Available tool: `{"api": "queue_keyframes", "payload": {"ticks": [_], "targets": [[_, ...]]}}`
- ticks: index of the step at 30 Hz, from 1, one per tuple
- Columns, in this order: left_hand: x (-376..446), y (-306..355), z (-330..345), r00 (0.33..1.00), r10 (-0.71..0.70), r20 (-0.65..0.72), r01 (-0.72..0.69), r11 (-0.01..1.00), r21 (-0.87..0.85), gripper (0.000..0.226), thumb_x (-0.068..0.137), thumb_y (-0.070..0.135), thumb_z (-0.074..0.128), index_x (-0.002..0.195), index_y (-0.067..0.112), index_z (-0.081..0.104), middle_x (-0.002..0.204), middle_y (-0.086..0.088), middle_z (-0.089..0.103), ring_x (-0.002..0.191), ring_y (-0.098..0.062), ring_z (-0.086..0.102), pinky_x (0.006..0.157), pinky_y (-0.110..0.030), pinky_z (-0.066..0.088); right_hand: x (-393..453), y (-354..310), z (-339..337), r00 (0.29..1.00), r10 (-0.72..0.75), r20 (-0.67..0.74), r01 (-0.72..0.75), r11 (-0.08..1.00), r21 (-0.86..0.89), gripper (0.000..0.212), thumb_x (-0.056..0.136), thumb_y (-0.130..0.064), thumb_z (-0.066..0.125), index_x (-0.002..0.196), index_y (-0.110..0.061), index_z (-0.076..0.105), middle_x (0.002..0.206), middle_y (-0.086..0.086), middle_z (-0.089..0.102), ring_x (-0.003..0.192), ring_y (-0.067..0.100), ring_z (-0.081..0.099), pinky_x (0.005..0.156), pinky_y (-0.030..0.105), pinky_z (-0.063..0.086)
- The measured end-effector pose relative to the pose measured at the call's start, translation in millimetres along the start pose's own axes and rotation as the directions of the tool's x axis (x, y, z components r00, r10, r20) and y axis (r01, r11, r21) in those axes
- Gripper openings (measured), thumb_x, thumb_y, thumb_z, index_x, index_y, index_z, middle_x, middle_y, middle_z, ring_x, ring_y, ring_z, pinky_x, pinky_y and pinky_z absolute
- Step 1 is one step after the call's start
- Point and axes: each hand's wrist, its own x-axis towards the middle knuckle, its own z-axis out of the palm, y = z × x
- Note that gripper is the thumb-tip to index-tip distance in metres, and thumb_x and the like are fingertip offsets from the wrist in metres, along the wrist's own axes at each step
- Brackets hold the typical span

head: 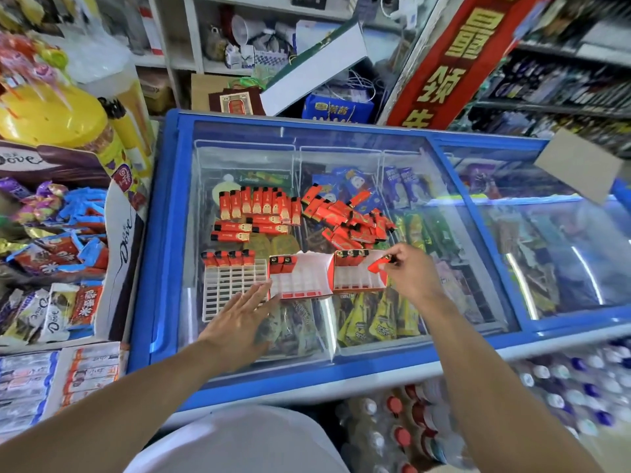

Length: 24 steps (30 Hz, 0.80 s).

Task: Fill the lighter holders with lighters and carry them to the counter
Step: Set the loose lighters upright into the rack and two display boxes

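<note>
As the right hand [408, 268] pinches it, the lighter [379, 265] hangs over the holder [358, 279].

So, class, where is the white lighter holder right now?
In the head view, the white lighter holder lies on the freezer lid, leftmost of three holders, beside a red holder, with the left hand at its near edge.
</note>
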Motion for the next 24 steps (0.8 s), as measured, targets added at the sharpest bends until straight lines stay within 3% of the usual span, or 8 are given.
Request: {"api": "queue_keyframes", "payload": {"ticks": [3, 6, 10, 15, 18, 24], "targets": [[2.0, 0.6, -1.3, 1.000, -0.012, 0.002, 0.012, 1.000, 0.020, 0.091, 0.096, 0.052, 0.054, 0.160, 0.030, -0.008, 0.163, 0.001, -0.029, 0.152, -0.018, -0.023, 0.126, -0.040, -0.006, 9.9, 4.7, 0.6, 0.998, -0.068, -0.001, 0.068, 0.993, -0.092, 0.021, 0.091, -0.023, 0.073, 0.112, -0.020, 0.072, 0.112, -0.005, 0.069, 0.088, 0.013, 0.065, 0.082, 0.033, 0.054], [2.1, 3.1, -3.8, 1.000, -0.016, 0.000, 0.016, 1.000, 0.017, 0.090, 0.097, 0.051, 0.054, 0.160, 0.030, -0.007, 0.163, 0.001, -0.029, 0.152, -0.018, -0.022, 0.126, -0.039, -0.007, 17.5, 5.5, 5.6, 0.992, -0.129, -0.005, 0.127, 0.977, -0.173, 0.024, 0.091, -0.025, 0.073, 0.114, -0.020, 0.074, 0.114, 0.004, 0.070, 0.091, 0.019, 0.068, 0.083, 0.038, 0.057], [2.5, 2.6, -2.1, 1.000, -0.017, -0.005, 0.017, 1.000, 0.009, 0.089, 0.096, 0.049, 0.055, 0.161, 0.030, -0.004, 0.163, 0.002, -0.028, 0.152, -0.018, -0.022, 0.127, -0.041, -0.004, 19.1, 5.1, 12.7, 0.994, -0.112, -0.016, 0.107, 0.978, -0.180, 0.025, 0.092, -0.021, 0.072, 0.117, -0.023, 0.071, 0.114, -0.001, 0.074, 0.085, 0.009, 0.067, 0.078, 0.032, 0.057], [4.7, 0.1, 1.9, 1.000, -0.024, -0.004, 0.024, 0.999, 0.029, 0.089, 0.096, 0.053, 0.053, 0.160, 0.030, -0.004, 0.163, 0.003, -0.030, 0.151, -0.016, -0.025, 0.125, -0.039, -0.008, 20.2, 4.8, 16.0, 0.996, -0.080, -0.044, 0.072, 0.984, -0.164, 0.020, 0.091, -0.027, 0.073, 0.112, -0.027, 0.069, 0.113, -0.004, 0.074, 0.097, 0.017, 0.070, 0.081, 0.034, 0.056], [4.8, 1.5, 1.7, 0.999, -0.031, -0.007, 0.032, 0.999, 0.036, 0.089, 0.096, 0.054, 0.053, 0.160, 0.030, -0.005, 0.162, 0.003, -0.032, 0.150, -0.017, -0.026, 0.126, -0.040, -0.008, 22.3, 7.8, 16.2, 0.993, -0.100, -0.056, 0.089, 0.981, -0.169, 0.018, 0.090, -0.027, 0.075, 0.106, -0.026, 0.068, 0.108, -0.006, 0.075, 0.093, 0.017, 0.071, 0.078, 0.037, 0.058], [7.9, 5.8, -3.3, 0.998, -0.038, -0.042, 0.039, 0.999, 0.013, 0.088, 0.097, 0.048, 0.055, 0.161, 0.028, -0.001, 0.161, 0.001, -0.036, 0.149, -0.017, -0.029, 0.118, -0.032, -0.017, 25.0, 12.8, 17.5, 0.984, -0.154, -0.094, 0.134, 0.971, -0.196, 0.016, 0.087, -0.030, 0.078, 0.098, -0.031, 0.067, 0.099, -0.012, 0.074, 0.081, 0.008, 0.068, 0.069, 0.029, 0.056]]}}
